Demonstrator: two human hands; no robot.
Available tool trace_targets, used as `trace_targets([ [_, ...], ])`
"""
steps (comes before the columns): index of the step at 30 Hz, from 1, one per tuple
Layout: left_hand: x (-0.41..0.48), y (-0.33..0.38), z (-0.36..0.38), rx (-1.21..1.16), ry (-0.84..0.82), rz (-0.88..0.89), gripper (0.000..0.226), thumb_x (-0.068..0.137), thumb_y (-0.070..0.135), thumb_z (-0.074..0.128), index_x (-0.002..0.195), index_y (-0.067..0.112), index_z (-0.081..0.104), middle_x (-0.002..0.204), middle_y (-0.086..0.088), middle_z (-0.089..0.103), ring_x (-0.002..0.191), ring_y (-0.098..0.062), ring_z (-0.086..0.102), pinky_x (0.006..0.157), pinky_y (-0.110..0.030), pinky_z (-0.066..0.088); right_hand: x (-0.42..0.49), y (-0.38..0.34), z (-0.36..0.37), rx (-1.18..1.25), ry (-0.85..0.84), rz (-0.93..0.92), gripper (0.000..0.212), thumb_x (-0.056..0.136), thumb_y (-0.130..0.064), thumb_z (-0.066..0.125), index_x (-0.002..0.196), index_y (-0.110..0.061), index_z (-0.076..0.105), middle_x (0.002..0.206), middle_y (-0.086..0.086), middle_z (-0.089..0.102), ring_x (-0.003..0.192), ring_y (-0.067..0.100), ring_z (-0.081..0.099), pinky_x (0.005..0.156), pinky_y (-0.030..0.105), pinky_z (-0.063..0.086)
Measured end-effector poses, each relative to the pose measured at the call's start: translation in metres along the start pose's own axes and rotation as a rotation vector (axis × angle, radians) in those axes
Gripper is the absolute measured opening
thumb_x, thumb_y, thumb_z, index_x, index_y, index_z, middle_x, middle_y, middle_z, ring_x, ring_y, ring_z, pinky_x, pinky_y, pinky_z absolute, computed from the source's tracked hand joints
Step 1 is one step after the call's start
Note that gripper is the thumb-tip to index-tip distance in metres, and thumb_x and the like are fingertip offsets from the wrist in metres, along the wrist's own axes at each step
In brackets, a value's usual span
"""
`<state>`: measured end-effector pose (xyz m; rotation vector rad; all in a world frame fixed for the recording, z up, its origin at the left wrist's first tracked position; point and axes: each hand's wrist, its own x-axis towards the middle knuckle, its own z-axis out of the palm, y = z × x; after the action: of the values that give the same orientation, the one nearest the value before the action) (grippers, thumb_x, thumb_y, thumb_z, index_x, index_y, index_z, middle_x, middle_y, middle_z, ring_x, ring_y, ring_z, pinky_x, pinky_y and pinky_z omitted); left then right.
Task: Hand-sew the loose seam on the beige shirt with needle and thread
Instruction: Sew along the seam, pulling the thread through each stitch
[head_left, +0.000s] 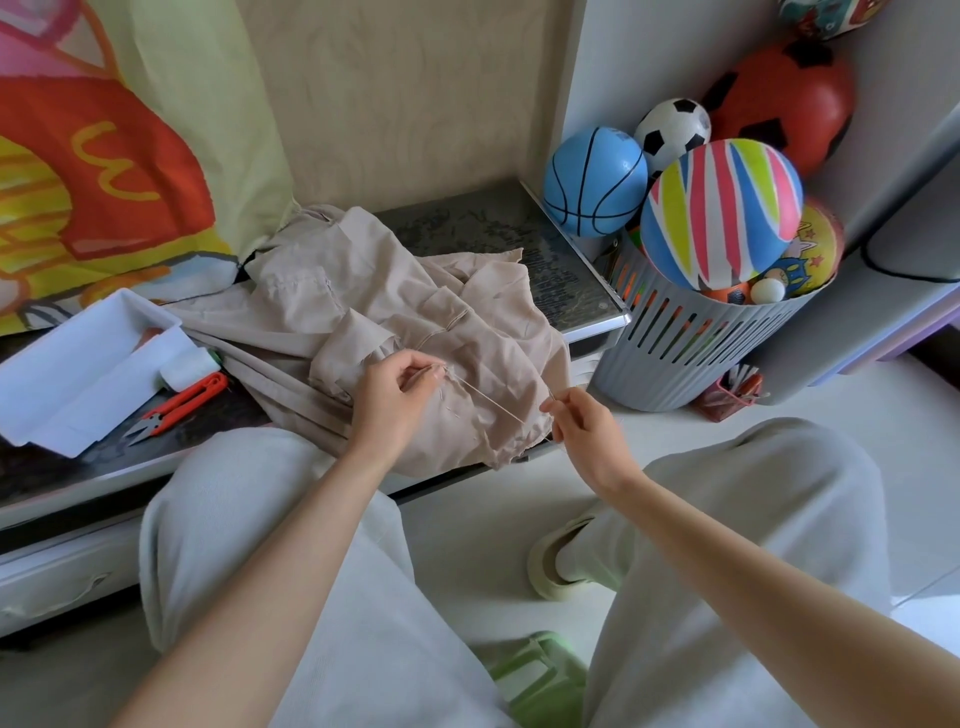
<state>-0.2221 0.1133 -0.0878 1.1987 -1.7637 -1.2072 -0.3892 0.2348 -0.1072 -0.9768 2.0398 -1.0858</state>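
- A beige shirt (363, 312) lies crumpled on a low desk (493, 228) in front of a seated person, its near edge drooping over the desk's front.
- A thread (488, 400) is stretched taut just above the cloth, running between the two hands.
- The left hand (395, 395) is poised over the middle of the shirt. Its fingers (423, 371) are pressed together at the tips and pinch the thread's upper end close to the fabric. Whether the needle is held there cannot be told, as it is too fine to make out.
- The right hand (584, 423) is held just off the shirt's right edge. The thread's other end is pinched between thumb and forefinger, and the other fingers are loosely curled.
- The step in hand is judged to be the drawing-up of the thread, either to tighten a stitch or to straighten the thread for the next one.
- For a neat result, the pull is best made steadily and along the line of the seam, with the cloth steadied flat at the left fingertips so that no pucker forms.
- A sharp tug is best avoided, since the thread could snap or bunch the loose seam.
- Orange snips (182, 402) and a white box (88, 374) lie on the desk to the left, near enough for trimming.
- A basket (691, 338) of balls stands on the floor beside the desk's right corner.
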Motion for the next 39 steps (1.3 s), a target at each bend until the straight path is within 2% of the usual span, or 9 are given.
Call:
trace_targets([
  [8, -0.005, 0.008, 0.001, -0.115, -0.135, 0.011, 0.018, 0.088, -0.005, 0.059, 0.093, 0.012, 0.061, 0.083, 0.004, 0.064, 0.073, 0.009, 0.061, 0.074, -0.008, 0.045, 0.002, 0.001, -0.003, -0.056, 0.022, 0.001, 0.022, 0.101, -0.014, 0.034, 0.094, -0.014, 0.055, 0.076, -0.001, 0.058, 0.062, 0.011, 0.047, 0.049, 0.011, 0.036],
  [13, -0.009, 0.015, 0.002, -0.197, -0.212, 0.002, 0.025, 0.087, -0.008, 0.059, 0.105, 0.009, 0.055, 0.086, 0.001, 0.061, 0.073, 0.008, 0.062, 0.073, -0.008, 0.046, 0.005, -0.024, 0.009, 0.077, 0.03, -0.049, 0.023, 0.101, -0.014, 0.034, 0.091, -0.013, 0.055, 0.079, -0.001, 0.058, 0.057, 0.003, 0.041, 0.05, 0.012, 0.034],
  [16, -0.009, 0.016, 0.002, -0.209, -0.241, 0.002, 0.028, 0.086, -0.005, 0.061, 0.1, 0.02, 0.056, 0.086, 0.001, 0.063, 0.073, 0.005, 0.063, 0.075, -0.01, 0.047, 0.009, -0.039, 0.019, 0.122, -0.054, -0.015, 0.023, 0.1, -0.025, 0.042, 0.097, -0.008, 0.057, 0.074, -0.005, 0.049, 0.062, 0.007, 0.04, 0.052, 0.015, 0.032],
  [21, -0.009, 0.016, 0.001, -0.222, -0.25, -0.006, 0.03, 0.087, -0.007, 0.059, 0.101, 0.02, 0.055, 0.087, 0.002, 0.063, 0.076, 0.007, 0.062, 0.076, -0.009, 0.046, 0.011, -0.055, 0.031, 0.188, -0.271, 0.057, 0.026, 0.094, -0.033, 0.055, 0.08, -0.011, 0.058, 0.059, -0.008, 0.049, 0.051, 0.004, 0.043, 0.052, 0.018, 0.034],
  [23, -0.008, 0.016, 0.0, -0.233, -0.239, -0.01, 0.029, 0.086, -0.006, 0.06, 0.102, 0.017, 0.055, 0.086, 0.001, 0.062, 0.075, 0.008, 0.061, 0.074, -0.008, 0.046, 0.013, -0.057, 0.034, 0.179, -0.249, 0.029, 0.025, 0.094, -0.029, 0.055, 0.082, -0.008, 0.061, 0.063, -0.004, 0.052, 0.054, 0.006, 0.044, 0.054, 0.02, 0.035],
  [27, -0.008, 0.016, 0.003, -0.271, -0.227, -0.075, 0.022, 0.087, -0.001, 0.062, 0.103, 0.014, 0.057, 0.087, 0.0, 0.062, 0.076, 0.007, 0.061, 0.073, -0.008, 0.046, 0.014, -0.059, 0.033, 0.151, -0.175, -0.041, 0.025, 0.095, -0.023, 0.055, 0.07, -0.021, 0.055, 0.056, -0.01, 0.045, 0.045, 0.0, 0.039, 0.053, 0.018, 0.033],
  [34, -0.008, 0.015, 0.003, -0.232, -0.243, -0.168, 0.009, 0.092, 0.01, 0.057, 0.089, 0.01, 0.065, 0.081, -0.001, 0.063, 0.08, -0.007, 0.055, 0.074, -0.012, 0.043, 0.016, -0.061, 0.027, -0.021, -0.163, -0.145, 0.024, 0.093, -0.029, 0.056, 0.069, -0.024, 0.052, 0.054, -0.007, 0.039, 0.055, 0.011, 0.038, 0.063, 0.03, 0.035],
  [37, -0.008, 0.015, 0.003, -0.221, -0.209, -0.152, 0.005, 0.091, 0.007, 0.058, 0.091, 0.005, 0.063, 0.081, -0.004, 0.06, 0.078, -0.008, 0.053, 0.069, -0.008, 0.042, 0.014, -0.063, 0.025, -0.047, -0.129, -0.141, 0.022, 0.094, -0.027, 0.053, 0.073, -0.022, 0.055, 0.054, -0.01, 0.04, 0.052, 0.007, 0.038, 0.061, 0.026, 0.035],
  [39, -0.008, 0.016, 0.002, -0.214, -0.173, -0.154, 0.007, 0.092, 0.009, 0.059, 0.085, 0.009, 0.061, 0.074, -0.001, 0.057, 0.07, -0.006, 0.05, 0.063, -0.008, 0.039, 0.011, -0.064, 0.02, -0.047, -0.087, -0.12, 0.022, 0.097, -0.025, 0.045, 0.088, -0.016, 0.062, 0.064, -0.007, 0.051, 0.057, 0.01, 0.046, 0.056, 0.021, 0.036],
])
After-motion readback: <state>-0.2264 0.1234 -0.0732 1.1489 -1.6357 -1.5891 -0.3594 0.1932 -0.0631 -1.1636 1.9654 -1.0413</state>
